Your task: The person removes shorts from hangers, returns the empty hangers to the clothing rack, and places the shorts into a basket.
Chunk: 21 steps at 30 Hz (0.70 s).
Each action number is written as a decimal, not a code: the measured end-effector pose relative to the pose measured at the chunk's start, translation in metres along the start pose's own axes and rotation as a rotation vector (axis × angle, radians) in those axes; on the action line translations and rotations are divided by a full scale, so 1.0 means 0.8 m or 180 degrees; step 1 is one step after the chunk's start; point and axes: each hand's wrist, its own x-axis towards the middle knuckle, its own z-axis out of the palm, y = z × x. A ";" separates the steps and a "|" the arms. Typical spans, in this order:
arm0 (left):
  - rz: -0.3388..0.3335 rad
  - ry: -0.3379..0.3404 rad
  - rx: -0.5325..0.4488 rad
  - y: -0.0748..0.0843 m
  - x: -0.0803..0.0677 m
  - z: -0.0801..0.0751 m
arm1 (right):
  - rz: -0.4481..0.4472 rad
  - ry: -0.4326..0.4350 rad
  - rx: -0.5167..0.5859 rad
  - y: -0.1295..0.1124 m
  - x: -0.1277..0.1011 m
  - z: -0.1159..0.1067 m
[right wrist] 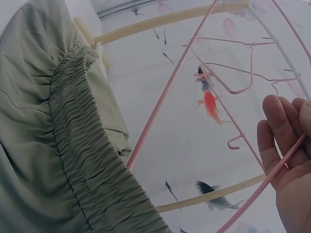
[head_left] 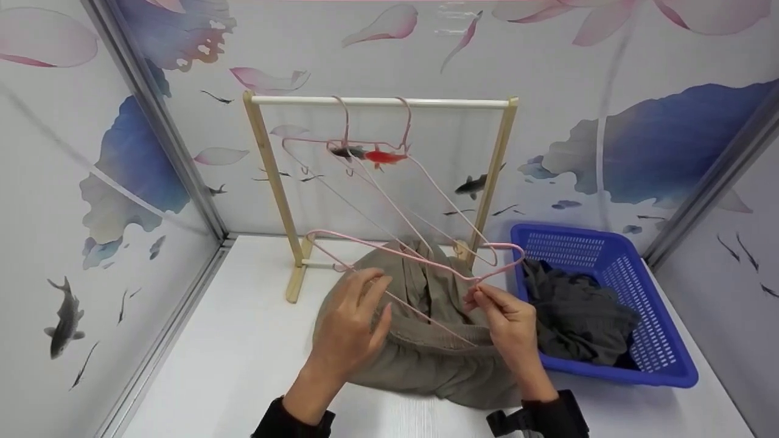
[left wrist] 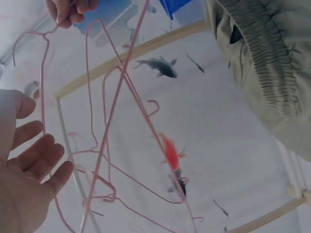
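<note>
My right hand [head_left: 508, 322] pinches a pink wire hanger [head_left: 377, 244] near its hook, fingertips at the neck. The hanger lies tilted above an olive-grey garment [head_left: 426, 377] with a gathered elastic waistband [right wrist: 80, 116]. One straight length of the hanger runs down to the waistband, where its lower end is hidden. Beside the hanger's other end, my left hand [head_left: 350, 319] is held with fingers spread and loosely bent, gripping nothing. In the left wrist view its palm [left wrist: 24, 194] faces the hanger's wire. The garment sits bunched on the white table, its waist opening toward the rack.
Behind the garment stands a wooden rack [head_left: 277, 176] with a white rail [head_left: 450, 103]. Two pink hangers [head_left: 409, 121] hang from it. At the right, a blue plastic basket [head_left: 669, 340] holds dark crumpled clothes [head_left: 578, 316]. Patterned panels enclose the table.
</note>
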 end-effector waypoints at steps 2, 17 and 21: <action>0.0095 -0.0006 0.0154 0.001 0.011 -0.001 | -0.0079 -0.0008 -0.0041 0.000 0.000 0.002; 0.0169 -0.0262 0.0585 -0.010 0.037 0.028 | -0.0252 -0.0224 -0.0358 0.006 -0.006 0.009; 0.0175 -0.0178 0.0582 -0.012 0.036 0.036 | -0.0308 -0.0284 -0.0395 0.005 -0.006 0.010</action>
